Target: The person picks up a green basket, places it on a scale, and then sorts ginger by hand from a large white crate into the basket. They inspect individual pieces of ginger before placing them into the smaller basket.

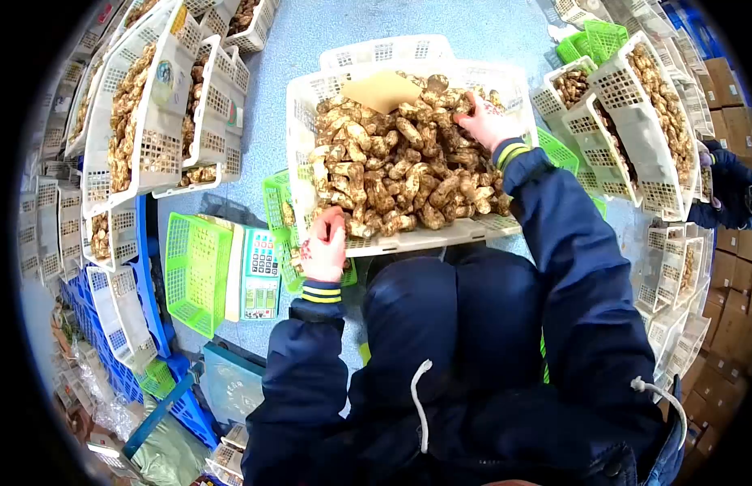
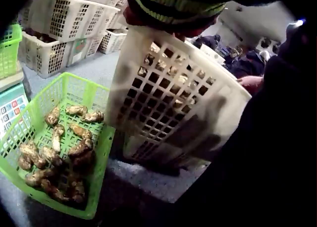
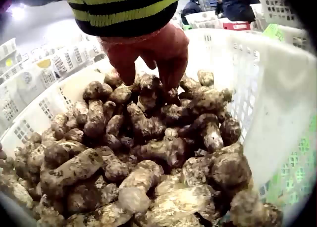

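A large white crate (image 1: 299, 121) in front of my knees is heaped with soil-stained mushrooms (image 1: 408, 174). My right hand (image 1: 487, 123) reaches into the far right part of the heap. In the right wrist view its thumb and fingers (image 3: 171, 71) point down, spread apart, with their tips at the mushrooms (image 3: 143, 120). My left hand (image 1: 323, 249) is at the crate's near left corner, beside the mushrooms there. The cuff and crate wall (image 2: 163, 93) hide most of its fingers in the left wrist view; I cannot tell whether they grip anything.
A piece of brown cardboard (image 1: 382, 91) lies on the heap. Left of the crate, a green basket (image 2: 67, 81) holds several mushrooms. Farther left are a scale (image 1: 261, 271) and another green basket (image 1: 199, 271). Stacked white crates (image 1: 161, 121) line both sides.
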The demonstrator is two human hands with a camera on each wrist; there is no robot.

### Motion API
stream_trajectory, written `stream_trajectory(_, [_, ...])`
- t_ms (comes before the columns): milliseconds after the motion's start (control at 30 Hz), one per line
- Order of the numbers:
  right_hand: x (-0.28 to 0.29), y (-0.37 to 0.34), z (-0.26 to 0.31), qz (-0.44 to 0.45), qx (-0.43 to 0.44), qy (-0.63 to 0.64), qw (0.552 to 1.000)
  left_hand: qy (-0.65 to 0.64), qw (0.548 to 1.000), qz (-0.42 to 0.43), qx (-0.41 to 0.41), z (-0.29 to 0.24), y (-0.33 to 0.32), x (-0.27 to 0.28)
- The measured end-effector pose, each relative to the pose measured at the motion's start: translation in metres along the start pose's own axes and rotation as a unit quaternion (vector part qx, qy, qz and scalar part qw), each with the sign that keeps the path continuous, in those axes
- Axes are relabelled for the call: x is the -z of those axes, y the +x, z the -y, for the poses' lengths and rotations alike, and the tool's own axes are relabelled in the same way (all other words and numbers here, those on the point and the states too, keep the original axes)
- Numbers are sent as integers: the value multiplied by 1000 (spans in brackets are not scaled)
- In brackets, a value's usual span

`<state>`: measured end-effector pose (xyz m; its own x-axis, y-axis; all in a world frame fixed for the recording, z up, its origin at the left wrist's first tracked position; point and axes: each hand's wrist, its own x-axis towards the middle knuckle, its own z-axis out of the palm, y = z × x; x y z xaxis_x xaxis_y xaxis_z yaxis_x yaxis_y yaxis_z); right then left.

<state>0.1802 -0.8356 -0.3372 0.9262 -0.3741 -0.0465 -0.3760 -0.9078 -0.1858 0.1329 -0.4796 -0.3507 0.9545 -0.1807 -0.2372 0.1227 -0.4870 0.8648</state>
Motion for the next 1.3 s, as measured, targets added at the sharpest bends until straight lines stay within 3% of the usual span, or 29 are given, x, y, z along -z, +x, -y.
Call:
stream_trajectory(67, [-13,23,-1,76,-51,1,996,-28,998,-20,-47,16,1,-7])
stream_trajectory(100, [-13,21,-1,59,-52,10,997,-69,997,-5,-39,9,-1,-5])
stream_trajectory(167, [-2,18,-8,113,-92,131,981,-116,993,1,-34,14,0,-5])
stream_trajectory(200, [8,12,-13,123,-100,209,965,-119,992,3,-37,11,0,-4])
stream_trajectory(233, [2,9,-22,68,-55,328,941,-117,993,9,-23,5,-1,-3])
stream_trajectory(267, [0,7,-37,94,-66,443,889,-116,993,16,-10,2,-1,-2])
stream_trajectory(333, [24,-10,-37,141,-71,509,846,-167,985,16,25,16,1,-5])
stream_trajectory(367, [37,-19,-32,128,-50,482,865,-136,991,11,12,23,3,-6])
stream_trajectory(400, [41,-24,-27,120,-43,536,835,-103,995,4,0,19,4,-4])
stream_trajectory(467, [59,-34,-28,137,-9,436,889,-141,990,5,5,13,1,-4])
stream_trajectory(500, [45,-29,-45,153,29,437,886,-137,990,3,20,15,2,-4])
stream_trajectory(533, [60,-33,-43,187,36,314,930,-146,989,2,20,15,2,-4])
stream_trajectory(600, [70,-39,-56,281,135,235,921,-144,989,18,25,13,1,-2])
stream_trajectory(633, [75,-36,-61,408,98,188,888,-146,989,18,26,15,2,-3])
stream_trajectory(667, [72,-39,-62,376,110,105,914,-156,988,6,15,17,3,-5])
stream_trajectory(733, [70,-38,-41,287,136,87,944,-120,992,-17,-42,21,4,-12])
stream_trajectory(800, [13,-16,-34,207,111,138,962,-113,993,-10,-26,25,5,-11])
stream_trajectory(867, [-8,-11,1,149,73,83,983,-82,996,-31,-21,15,0,-8])
stream_trajectory(933, [-47,-4,12,86,94,19,992,-101,994,-30,-14,3,-3,-7])
stream_trajectory(1033, [-37,-1,10,109,67,52,990,-94,996,-8,-2,3,-1,-5])
stream_trajectory(1067, [-19,-1,9,174,31,107,978,-114,993,-14,-2,10,0,-7])
stream_trajectory(1100, [-15,-3,-2,236,-5,305,923,-135,991,-21,-1,16,1,-9])
stream_trajectory(1133, [-2,-7,-9,286,-41,487,824,-141,990,-20,-4,20,1,-10])
stream_trajectory(1167, [9,-17,-14,268,-63,573,772,-131,991,-21,4,24,2,-11])
stream_trajectory(1200, [10,-30,-21,244,-93,720,642,-120,992,-21,10,25,3,-11])
stream_trajectory(1267, [18,-43,-33,279,-46,783,554,-73,997,-31,-3,25,3,-11])
stream_trajectory(1300, [26,-51,-31,280,-29,785,552,-105,994,-23,-6,24,3,-11])
